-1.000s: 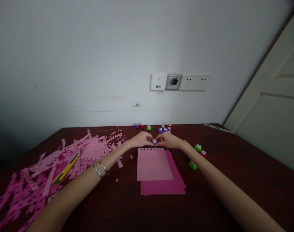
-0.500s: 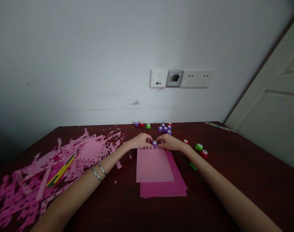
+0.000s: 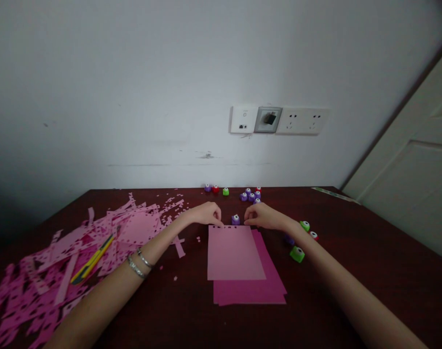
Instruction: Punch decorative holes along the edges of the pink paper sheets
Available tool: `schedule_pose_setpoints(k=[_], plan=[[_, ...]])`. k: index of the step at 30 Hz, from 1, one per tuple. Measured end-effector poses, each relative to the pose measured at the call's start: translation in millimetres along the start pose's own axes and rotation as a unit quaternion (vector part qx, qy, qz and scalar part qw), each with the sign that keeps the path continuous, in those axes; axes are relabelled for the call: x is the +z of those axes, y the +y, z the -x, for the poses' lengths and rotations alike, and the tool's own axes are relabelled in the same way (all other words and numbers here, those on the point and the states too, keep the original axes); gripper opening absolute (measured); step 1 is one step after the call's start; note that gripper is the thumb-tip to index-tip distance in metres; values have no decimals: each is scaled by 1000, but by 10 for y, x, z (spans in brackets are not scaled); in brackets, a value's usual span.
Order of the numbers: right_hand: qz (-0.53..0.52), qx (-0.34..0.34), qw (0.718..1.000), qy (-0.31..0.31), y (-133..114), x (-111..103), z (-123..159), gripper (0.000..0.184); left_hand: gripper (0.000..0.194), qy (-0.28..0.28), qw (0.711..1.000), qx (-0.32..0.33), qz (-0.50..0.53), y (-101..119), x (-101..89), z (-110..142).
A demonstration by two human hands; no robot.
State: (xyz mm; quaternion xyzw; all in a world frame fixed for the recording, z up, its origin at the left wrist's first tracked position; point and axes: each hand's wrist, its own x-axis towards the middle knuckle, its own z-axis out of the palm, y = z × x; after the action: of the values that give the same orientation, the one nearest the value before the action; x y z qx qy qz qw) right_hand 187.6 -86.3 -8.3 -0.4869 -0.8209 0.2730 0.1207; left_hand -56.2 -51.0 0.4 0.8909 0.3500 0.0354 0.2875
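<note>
A small purple paper punch [image 3: 236,219] sits on the top edge of a light pink sheet [image 3: 234,253], with a row of punched holes to its left. That sheet lies on a darker pink sheet [image 3: 264,286]. My left hand [image 3: 206,214] is just left of the punch, fingers loosely curled, fingertips at the sheet's top left corner. My right hand [image 3: 262,216] is just right of the punch, fingers loosely curled, fingertips by the sheet's top edge. Neither hand grips the punch.
A heap of punched pink paper strips [image 3: 60,261] with a yellow utility knife [image 3: 93,258] on it covers the left of the dark table [image 3: 351,271]. Green [image 3: 297,253], red and purple punches [image 3: 250,196] lie right and behind. Wall sockets [image 3: 279,120] above, a door [image 3: 417,160] at right.
Both hands were pressed together on the purple punch; they have let go and moved apart to either side of it. The view has shifted slightly.
</note>
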Motion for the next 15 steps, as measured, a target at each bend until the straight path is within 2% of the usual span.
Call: schedule_pose_setpoints(k=[8,15], plan=[[-3,-4,1000,-23,109,73,-39,21,20,-43,999,-6,-7,-86,-22,-6],[-37,2,999,-35,131,78,-50,24,15,-52,999,1,-1,-97,-24,-17]])
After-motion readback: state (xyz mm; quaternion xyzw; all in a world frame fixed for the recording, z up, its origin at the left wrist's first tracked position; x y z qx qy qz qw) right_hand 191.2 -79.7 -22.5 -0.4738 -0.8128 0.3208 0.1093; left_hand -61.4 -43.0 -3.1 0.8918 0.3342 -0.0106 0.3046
